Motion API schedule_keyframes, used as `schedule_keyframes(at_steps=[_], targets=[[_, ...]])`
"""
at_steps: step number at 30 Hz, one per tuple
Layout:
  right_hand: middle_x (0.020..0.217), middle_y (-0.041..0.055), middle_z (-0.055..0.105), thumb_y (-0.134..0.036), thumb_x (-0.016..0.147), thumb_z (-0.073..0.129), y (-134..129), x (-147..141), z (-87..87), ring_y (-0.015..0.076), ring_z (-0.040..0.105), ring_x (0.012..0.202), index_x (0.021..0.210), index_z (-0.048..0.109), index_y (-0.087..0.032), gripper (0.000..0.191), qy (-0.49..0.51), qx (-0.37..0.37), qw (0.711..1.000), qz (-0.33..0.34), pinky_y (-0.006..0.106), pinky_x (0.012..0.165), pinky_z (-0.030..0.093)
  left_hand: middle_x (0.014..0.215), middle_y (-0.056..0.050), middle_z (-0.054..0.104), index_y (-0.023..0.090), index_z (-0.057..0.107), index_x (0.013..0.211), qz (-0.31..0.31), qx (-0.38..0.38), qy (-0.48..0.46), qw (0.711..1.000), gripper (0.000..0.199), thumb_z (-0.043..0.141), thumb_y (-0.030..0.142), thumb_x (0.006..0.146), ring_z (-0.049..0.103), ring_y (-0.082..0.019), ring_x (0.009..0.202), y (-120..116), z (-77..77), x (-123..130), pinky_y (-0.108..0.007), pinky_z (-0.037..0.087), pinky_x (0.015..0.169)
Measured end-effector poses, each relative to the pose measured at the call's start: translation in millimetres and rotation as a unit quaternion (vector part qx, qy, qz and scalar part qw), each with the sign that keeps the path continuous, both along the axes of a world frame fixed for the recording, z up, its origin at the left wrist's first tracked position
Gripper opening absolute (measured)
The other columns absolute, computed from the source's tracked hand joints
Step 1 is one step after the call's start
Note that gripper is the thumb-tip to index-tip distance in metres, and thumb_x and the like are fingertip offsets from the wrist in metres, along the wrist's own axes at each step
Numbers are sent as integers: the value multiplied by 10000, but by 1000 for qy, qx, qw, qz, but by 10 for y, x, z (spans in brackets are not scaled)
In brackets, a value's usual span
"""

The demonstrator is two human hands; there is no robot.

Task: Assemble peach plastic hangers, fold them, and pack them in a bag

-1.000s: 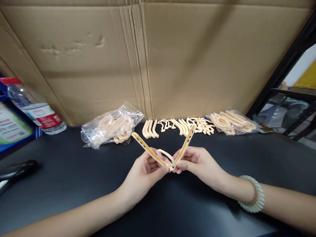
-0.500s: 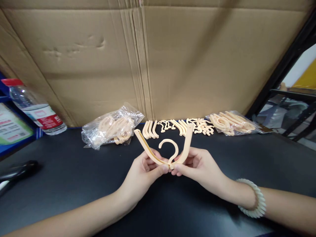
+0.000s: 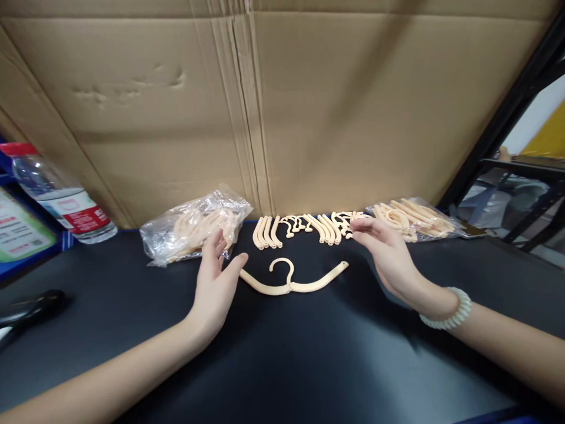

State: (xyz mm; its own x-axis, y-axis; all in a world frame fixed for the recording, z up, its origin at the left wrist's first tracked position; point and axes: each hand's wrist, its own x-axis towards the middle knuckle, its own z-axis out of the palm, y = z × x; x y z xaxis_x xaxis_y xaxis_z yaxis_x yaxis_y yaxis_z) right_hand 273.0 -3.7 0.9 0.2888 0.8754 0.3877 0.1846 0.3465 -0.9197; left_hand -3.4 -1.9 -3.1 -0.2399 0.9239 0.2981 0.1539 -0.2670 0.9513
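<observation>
A cream-coloured clothes hanger (image 3: 269,289) lies spread on the black table, its hook pointing away from me and its two arms curving out to the sides. My left hand (image 3: 215,282) is raised beside the hanger's left end, thumb apart from the fingers, holding nothing. On the other side, my right hand (image 3: 388,256) hovers to the right of the hanger's right tip with fingers stretched out and nothing in them. It partly hides the small loose hook pieces (image 3: 346,219) behind it. Curved arm pieces (image 3: 267,232) lie in a row at the back, with more arm pieces (image 3: 324,229) further right.
A clear plastic bag of hanger parts (image 3: 194,227) lies back left, another bag of parts (image 3: 415,218) back right. A red-capped bottle (image 3: 75,203) stands at the left, near a black object (image 3: 33,307). Cardboard (image 3: 353,106) walls the table's far edge.
The hanger has gone from both hands down onto the table, its arms now spread wider. My hands have let go and moved apart, left hand leftward, right hand rightward and up.
</observation>
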Motion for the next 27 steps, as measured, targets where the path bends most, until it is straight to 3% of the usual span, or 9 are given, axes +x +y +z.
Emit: schedule_keyframes(at_steps=[3,6,9,12,17,27], targets=[[1008,59,666,-227,806,597,-59,-35,-24,223,601,977,927,640,-215,130,-194,26,977,88,428,898,450,1287,-55,578,259,612,1141,-30,14,158,987,371,648,257,772,480,-298,1257,-16,12,-7,-405,369,1043],[1030,60,663,-222,828,634,-159,-107,-31,232,571,1019,991,656,-226,164,-376,59,908,175,420,908,428,1112,-50,649,248,663,996,-93,6,268,959,259,627,230,739,575,-302,1054,-108,63,47,-400,463,869],[936,47,659,-251,856,652,-180,-114,-28,220,570,949,919,676,-222,74,-461,47,862,204,389,851,427,1010,-47,676,243,659,936,-124,27,329,936,211,604,205,736,604,-299,969,-170,82,88,-452,436,915],[842,37,648,-234,857,647,-113,-47,-21,212,568,886,832,675,-212,44,-494,44,853,164,367,805,416,989,-39,689,247,644,922,-144,56,373,915,188,587,196,750,604,-295,1007,-173,52,90,-525,312,1051],[776,32,640,-176,822,646,17,82,-30,195,563,798,762,671,-195,67,-512,46,850,115,343,770,414,1185,-33,655,266,610,1023,-167,43,442,880,232,521,242,810,542,-284,1173,-149,1,66,-611,173,1113],[790,35,664,-158,835,633,73,129,-81,194,572,799,807,684,-189,66,-516,53,850,91,347,787,425,1276,-42,613,270,547,1177,-156,54,513,842,329,488,280,853,514,-280,1238,-173,-21,65,-631,210,1110]])
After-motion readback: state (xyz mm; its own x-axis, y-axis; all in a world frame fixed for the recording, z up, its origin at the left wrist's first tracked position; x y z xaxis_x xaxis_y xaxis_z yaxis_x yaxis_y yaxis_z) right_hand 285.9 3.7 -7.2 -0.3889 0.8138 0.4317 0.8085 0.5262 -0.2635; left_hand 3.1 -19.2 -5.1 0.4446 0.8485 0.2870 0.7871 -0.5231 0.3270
